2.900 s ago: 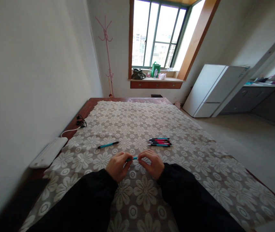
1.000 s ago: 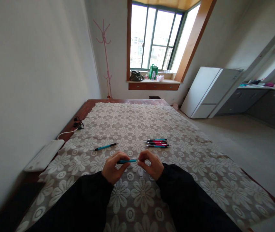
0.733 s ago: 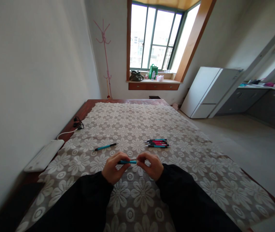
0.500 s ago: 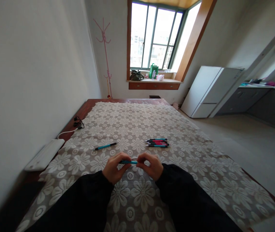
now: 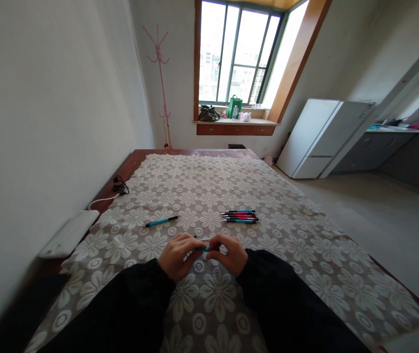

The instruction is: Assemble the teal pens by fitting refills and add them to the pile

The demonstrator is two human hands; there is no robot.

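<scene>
Over the flowered bedspread (image 5: 268, 274), your left hand (image 5: 177, 255) and right hand (image 5: 231, 254) pinch a teal pen (image 5: 202, 249) between them, apparently mid-assembly; next, press both halves squarely together.

teal pen (image 5: 202, 249) level, pinched at both ends

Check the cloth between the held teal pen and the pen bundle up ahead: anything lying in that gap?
Nothing visible. The teal pen is pinched between left hand and right hand. Only bare flowered cloth lies between it and the pen bundle. The single pen lies off to the left, out of that line.
</scene>
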